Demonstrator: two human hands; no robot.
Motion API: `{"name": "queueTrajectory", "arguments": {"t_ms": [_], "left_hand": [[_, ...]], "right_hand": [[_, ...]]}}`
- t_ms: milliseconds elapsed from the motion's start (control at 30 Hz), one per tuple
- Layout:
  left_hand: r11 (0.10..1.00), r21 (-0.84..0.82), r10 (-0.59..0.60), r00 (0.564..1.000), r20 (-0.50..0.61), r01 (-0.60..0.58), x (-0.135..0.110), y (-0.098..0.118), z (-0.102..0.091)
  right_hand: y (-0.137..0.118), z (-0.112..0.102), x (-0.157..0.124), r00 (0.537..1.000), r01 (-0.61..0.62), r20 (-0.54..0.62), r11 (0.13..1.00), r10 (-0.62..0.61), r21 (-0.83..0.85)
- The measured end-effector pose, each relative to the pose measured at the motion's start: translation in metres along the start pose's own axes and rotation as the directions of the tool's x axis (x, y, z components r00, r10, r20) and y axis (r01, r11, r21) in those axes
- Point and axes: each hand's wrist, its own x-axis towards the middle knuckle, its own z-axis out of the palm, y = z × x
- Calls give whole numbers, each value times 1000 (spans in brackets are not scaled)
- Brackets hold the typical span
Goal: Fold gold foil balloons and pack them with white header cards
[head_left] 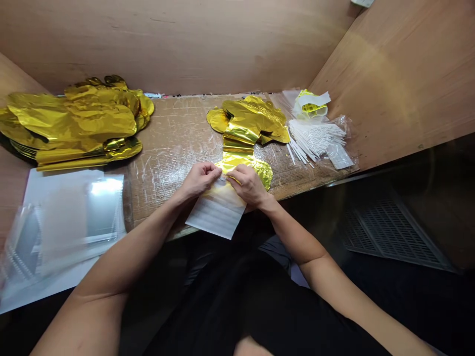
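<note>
On a scuffed brown worktop (pixel 170 143), a shiny gold foil shape (pixel 241 141) runs toward me, meeting a translucent white rectangular sheet (pixel 216 212) at the front edge. My left hand (pixel 200 179) and right hand (pixel 250 185) pinch the sheet's upper end, close together

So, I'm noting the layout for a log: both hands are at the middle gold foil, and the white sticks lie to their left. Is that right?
One slip: in the head view, the white sticks lie to the right of both the left hand and the right hand, which are indeed at the middle gold foil.
</note>
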Motion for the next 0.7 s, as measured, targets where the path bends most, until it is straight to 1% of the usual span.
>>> {"name": "queueTrajectory", "arguments": {"t_ms": [100,133,200,233,267,300,333,367,400,433,467,500,567,633,700], "left_hand": [[1000,13,-5,1000,-10,5,0,0,1],[1000,19,-8,1000,-15,8,0,-1,1],[999,52,-6,1000,0,6,1,-2,-3],[997,79,-1,999,37,-2,2,-2,-5],[993,113,6,995,97,-17,3,-2,-9],[988,151,12,984,176,-39,4,-2,-12],[980,188,16,965,262,-68,5,-2,-16],[970,221,18,940,340,-99,6,-1,-19],[960,249,17,916,401,-127,7,-1,-22],[950,274,14,897,441,-150,8,0,-24],[941,296,8,886,463,-163,8,0,-25],[935,312,0,880,474,-168,8,1,-26],[930,330,-16,881,473,-160,9,1,-27],[927,342,-26,885,465,-153,9,0,-27],[924,351,-30,883,468,-155,9,-2,-27]], "right_hand": [[-5,4,-5,999,28,-14,999,-29,-44],[-7,3,-6,999,37,-18,999,-38,-25],[-6,-3,-8,998,19,-61,995,-13,93],[-3,-9,-9,995,-25,-89,982,42,186],[1,-15,-9,987,-91,-99,954,124,287],[6,-23,-9,974,-172,-70,910,213,378],[12,-30,-9,958,-260,5,859,287,442],[18,-37,-9,937,-342,112,814,329,469],[23,-42,-9,913,-407,225,788,340,461],[25,-45,-9,887,-448,322,785,331,428],[26,-46,-8,865,-465,390,798,316,383],[25,-46,-8,850,-463,430,821,304,335],[19,-41,-9,842,-423,454,878,290,224],[14,-37,-9,840,-385,437,920,321,65],[13,-35,-12,856,-374,343,921,387,-107]]}}
